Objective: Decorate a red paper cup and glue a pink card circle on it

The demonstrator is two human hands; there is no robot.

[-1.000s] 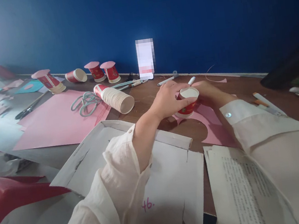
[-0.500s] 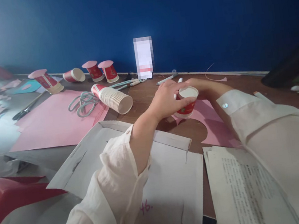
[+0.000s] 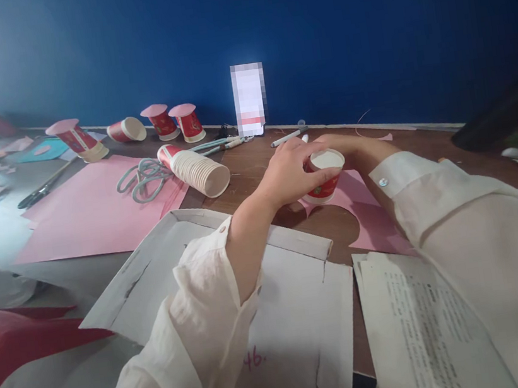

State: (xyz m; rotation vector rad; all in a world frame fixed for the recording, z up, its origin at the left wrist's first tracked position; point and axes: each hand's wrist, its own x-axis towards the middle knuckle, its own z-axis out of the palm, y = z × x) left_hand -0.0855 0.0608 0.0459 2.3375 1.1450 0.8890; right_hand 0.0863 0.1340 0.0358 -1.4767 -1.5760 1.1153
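My left hand (image 3: 290, 172) is wrapped round a red paper cup (image 3: 324, 177) that stands upside down on a sheet of pink paper (image 3: 367, 213) with a round piece cut out. My right hand (image 3: 347, 146) curls round the far side of the same cup; its fingers are mostly hidden behind it, and a white pen tip (image 3: 304, 139) pokes out beside them. Both sleeves are white.
A stack of paper cups (image 3: 196, 170) lies on its side beside a grey cord (image 3: 140, 178) on a big pink sheet (image 3: 94, 209). Several red cups (image 3: 177, 122) with pink tops stand by the blue wall. White papers (image 3: 294, 316) lie near me. A pen (image 3: 287, 138) lies behind.
My right hand has slid from the right side of the cup to behind it, and the white pen in it shows less. The left hand stays on the cup.
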